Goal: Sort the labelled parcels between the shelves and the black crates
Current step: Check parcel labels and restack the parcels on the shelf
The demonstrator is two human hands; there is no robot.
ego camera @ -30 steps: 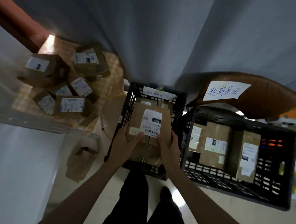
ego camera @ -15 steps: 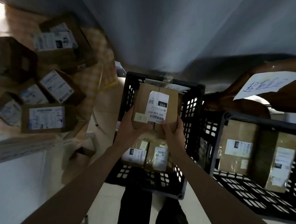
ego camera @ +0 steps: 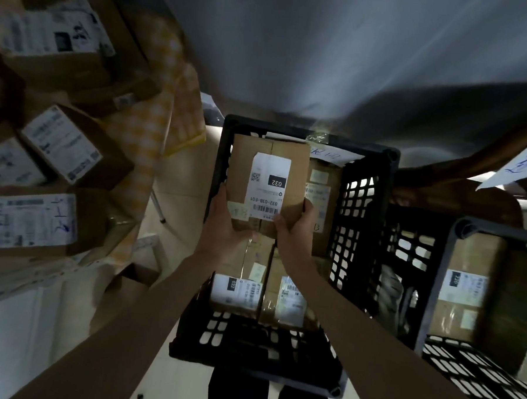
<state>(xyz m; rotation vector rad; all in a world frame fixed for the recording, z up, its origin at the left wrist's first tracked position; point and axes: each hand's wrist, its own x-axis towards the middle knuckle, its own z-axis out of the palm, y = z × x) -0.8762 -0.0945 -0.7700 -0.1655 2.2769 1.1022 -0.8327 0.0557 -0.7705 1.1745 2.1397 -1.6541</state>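
A brown cardboard parcel (ego camera: 268, 166) with a white label reading 032 is held above the left black crate (ego camera: 358, 222). My left hand (ego camera: 224, 224) grips its lower left corner and my right hand (ego camera: 294, 231) its lower right corner. Inside that crate lie more labelled parcels (ego camera: 239, 289), two side by side near me and another along the right wall. A second black crate (ego camera: 454, 270) to the right holds a tall labelled parcel (ego camera: 462, 289).
Several labelled parcels (ego camera: 32, 220) are stacked on a shelf with a yellow checked cloth (ego camera: 156, 126) at the left. A small open carton (ego camera: 129, 280) sits on the floor beside the crate. A handwritten paper sign (ego camera: 523, 164) hangs at the right. A grey wall stands behind.
Both hands have lifted the 032 parcel up out of the left crate, uncovering the parcels beneath. The view has shifted left and closer to the shelf.
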